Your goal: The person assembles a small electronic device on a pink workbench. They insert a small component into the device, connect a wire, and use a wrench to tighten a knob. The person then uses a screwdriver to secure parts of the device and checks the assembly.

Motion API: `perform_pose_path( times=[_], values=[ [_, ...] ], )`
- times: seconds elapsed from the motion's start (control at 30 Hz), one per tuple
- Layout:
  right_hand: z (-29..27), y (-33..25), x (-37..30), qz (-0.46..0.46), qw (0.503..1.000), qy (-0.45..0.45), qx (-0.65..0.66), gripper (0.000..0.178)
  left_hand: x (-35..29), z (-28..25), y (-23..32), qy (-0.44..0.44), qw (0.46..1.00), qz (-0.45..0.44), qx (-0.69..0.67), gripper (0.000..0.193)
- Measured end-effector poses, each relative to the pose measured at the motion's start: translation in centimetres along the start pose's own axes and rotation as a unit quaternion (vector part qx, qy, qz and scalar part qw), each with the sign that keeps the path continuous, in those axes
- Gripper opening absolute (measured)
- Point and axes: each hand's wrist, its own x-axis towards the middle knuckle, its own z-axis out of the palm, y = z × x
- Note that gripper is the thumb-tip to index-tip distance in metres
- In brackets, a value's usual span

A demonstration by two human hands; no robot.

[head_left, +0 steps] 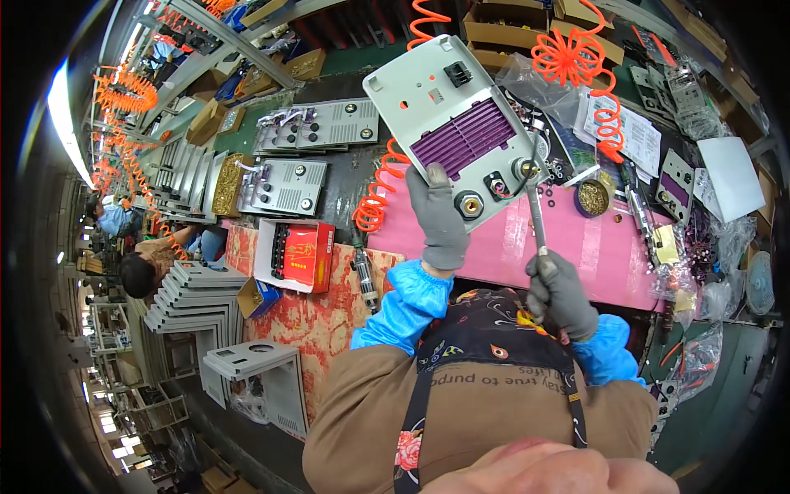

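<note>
My left hand (pixel 438 216), in a grey glove, grips the lower edge of a light grey metal panel (pixel 418 92) and holds it tilted above the bench. A purple slatted grille (pixel 463 134) fills the panel's middle, with a black socket (pixel 457 74) above it. Below the grille sit a round brass-centred fitting (pixel 469 206) and a small black oval part (pixel 496 184). My right hand (pixel 561 296), also gloved in grey, is closed around a long metal wrench (pixel 537 218). The wrench's far end meets another round fitting (pixel 522 167) at the panel's right corner.
Pink sheeting (pixel 592 247) covers the bench. A tub of brass parts (pixel 592 198) and a pneumatic screwdriver (pixel 640 210) lie to the right. Another screwdriver (pixel 363 276), a red-and-white box (pixel 300 255) and finished panels (pixel 284 188) are at left. Orange coiled hoses (pixel 568 58) hang overhead.
</note>
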Motion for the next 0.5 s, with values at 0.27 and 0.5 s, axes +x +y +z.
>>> perform_pose_path(
  times=[0.27,0.5],
  values=[
    [5.1,2.3,1.2,-0.039,0.993,0.073,0.079,0.042,0.6,-0.3,-0.7,0.028,0.999,0.039,0.014,0.043],
    [5.2,3.5,2.0,-0.066,0.993,0.085,0.040,0.044,-0.5,0.4,-0.5,0.055,0.997,0.031,0.036,0.034]
  ],
)
